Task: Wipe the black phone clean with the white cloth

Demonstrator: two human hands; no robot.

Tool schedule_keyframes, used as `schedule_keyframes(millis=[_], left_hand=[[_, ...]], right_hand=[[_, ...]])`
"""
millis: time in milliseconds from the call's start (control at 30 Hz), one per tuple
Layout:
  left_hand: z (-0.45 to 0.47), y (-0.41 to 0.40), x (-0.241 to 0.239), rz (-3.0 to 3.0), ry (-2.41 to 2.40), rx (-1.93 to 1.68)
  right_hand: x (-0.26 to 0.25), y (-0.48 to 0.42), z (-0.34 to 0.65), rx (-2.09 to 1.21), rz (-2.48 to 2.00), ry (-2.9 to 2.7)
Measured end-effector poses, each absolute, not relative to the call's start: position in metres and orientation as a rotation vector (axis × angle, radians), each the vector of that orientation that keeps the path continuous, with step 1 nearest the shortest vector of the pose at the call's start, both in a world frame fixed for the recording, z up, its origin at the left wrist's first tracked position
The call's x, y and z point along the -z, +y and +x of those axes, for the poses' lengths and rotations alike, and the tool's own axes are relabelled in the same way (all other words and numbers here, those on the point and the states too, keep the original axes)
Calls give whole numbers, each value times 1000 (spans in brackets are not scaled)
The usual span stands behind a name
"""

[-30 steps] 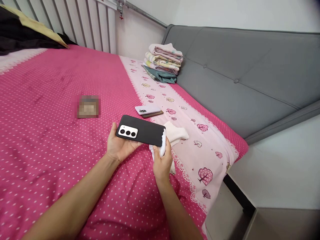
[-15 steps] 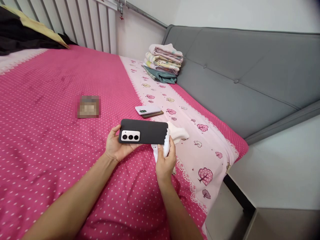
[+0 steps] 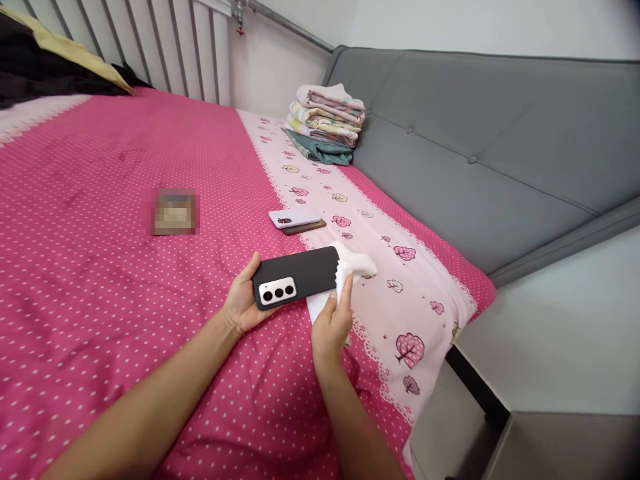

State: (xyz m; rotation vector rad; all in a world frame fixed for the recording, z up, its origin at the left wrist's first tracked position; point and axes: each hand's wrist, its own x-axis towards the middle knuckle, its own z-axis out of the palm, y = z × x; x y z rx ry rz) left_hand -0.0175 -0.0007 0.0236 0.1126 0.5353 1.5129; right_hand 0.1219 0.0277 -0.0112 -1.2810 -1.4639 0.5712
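Observation:
My left hand [image 3: 242,303] holds a black phone [image 3: 297,276] by its camera end, back side up, above the pink dotted bedsheet [image 3: 100,267]. Its white camera strip faces me. My right hand [image 3: 330,327] pinches a white cloth [image 3: 345,277] and presses it against the phone's right end. Part of the cloth trails onto the sheet's pale tree-print border behind the phone.
A white phone [image 3: 294,217] lies on a brown one [image 3: 306,227] just beyond my hands. Folded laundry [image 3: 326,123] is stacked by the grey padded headboard [image 3: 475,153]. A blurred patch [image 3: 174,211] sits mid-bed. Dark bedding [image 3: 45,67] lies far left. The bed edge drops off at right.
The phone has tilted so its right end points further away, and it has shifted slightly right and down. My right hand with the cloth moved up along the phone's right end.

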Motion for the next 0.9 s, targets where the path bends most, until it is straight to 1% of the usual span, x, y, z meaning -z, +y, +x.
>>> schedule_keyframes(millis=[333, 900], left_hand=[[-18, 1, -22, 108, 548, -1548], [-16, 2, -21, 117, 598, -1591]], right_hand=[[17, 29, 121, -432, -1164, -1662], [15, 26, 119, -370, -1065, -1855]])
